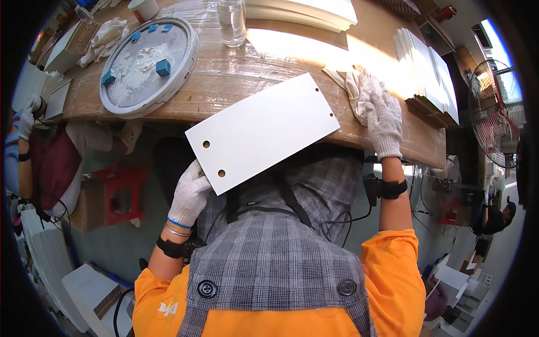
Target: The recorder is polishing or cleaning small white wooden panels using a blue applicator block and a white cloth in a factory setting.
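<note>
A white rectangular panel [264,135] lies at a slant across the table's near edge. Two larger holes show near its left end, two small dark ones near its right. My left hand [191,194], in a white knit glove, is closed on the lower left corner, its fingertips partly hidden beneath. To the right of the panel, a crumpled off-white cloth [345,84] rests on the table. My right hand [383,121], gloved too, lies on the cloth's right part with its fingers stretched away from me.
A round grey lid-like tray [191,56] holds white paste and several blue blocks [163,68]. Beyond the panel stand a clear jar [232,25] and stacked white boards [303,12]. More boards [421,70] stand at the right, near a fan [494,106]. Another person's gloved hand [27,121] shows far left.
</note>
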The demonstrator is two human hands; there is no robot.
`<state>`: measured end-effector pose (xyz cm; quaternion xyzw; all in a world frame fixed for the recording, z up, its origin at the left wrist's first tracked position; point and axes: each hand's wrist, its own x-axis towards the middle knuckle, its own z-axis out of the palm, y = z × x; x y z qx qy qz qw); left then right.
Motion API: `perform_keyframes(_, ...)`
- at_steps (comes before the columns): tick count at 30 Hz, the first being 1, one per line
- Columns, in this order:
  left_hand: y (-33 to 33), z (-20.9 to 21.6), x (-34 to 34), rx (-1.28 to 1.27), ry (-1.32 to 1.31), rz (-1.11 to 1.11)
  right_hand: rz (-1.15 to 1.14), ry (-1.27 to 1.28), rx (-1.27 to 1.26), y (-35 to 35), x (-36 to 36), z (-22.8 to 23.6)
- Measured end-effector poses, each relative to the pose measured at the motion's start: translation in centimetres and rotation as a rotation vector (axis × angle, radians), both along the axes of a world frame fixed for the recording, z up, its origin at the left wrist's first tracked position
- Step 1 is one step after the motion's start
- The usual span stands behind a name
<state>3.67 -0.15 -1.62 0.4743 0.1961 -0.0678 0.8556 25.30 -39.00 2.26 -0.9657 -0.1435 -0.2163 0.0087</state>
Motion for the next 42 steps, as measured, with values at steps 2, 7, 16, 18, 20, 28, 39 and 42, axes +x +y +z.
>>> perform_keyframes(2,0.1,-0.2,0.0,-0.084,-0.015,-0.016,0.011,0.015,0.073,0.3,-0.6,0.3)
perform_keyframes(7,0.7,-0.2,0.2,-0.476,-0.135,-0.015,0.038,0.007,0.156,0.8,-1.5,0.6)
perform_keyframes(16,-0.2,-1.2,2.9,-0.272,0.096,0.002,0.440,-0.016,0.363,9.6,-3.0,4.3)
perform_keyframes(18,0.6,-1.1,1.8,-0.325,0.054,0.000,0.489,0.054,0.362,12.7,-3.7,6.0)
perform_keyframes(20,1.4,-1.7,-0.1,-0.382,0.060,0.076,0.558,0.160,0.488,16.5,-4.0,6.6)
perform_keyframes(28,3.3,-3.3,-6.1,-0.365,-0.040,0.306,0.609,0.535,0.520,33.3,-2.4,6.4)
perform_keyframes(39,4.0,-6.5,-7.5,-0.388,-0.056,0.292,0.517,0.429,-0.094,42.7,0.6,5.1)
perform_keyframes(42,4.1,-6.3,-7.4,-0.415,-0.056,0.290,0.649,0.660,0.515,40.7,1.2,4.1)
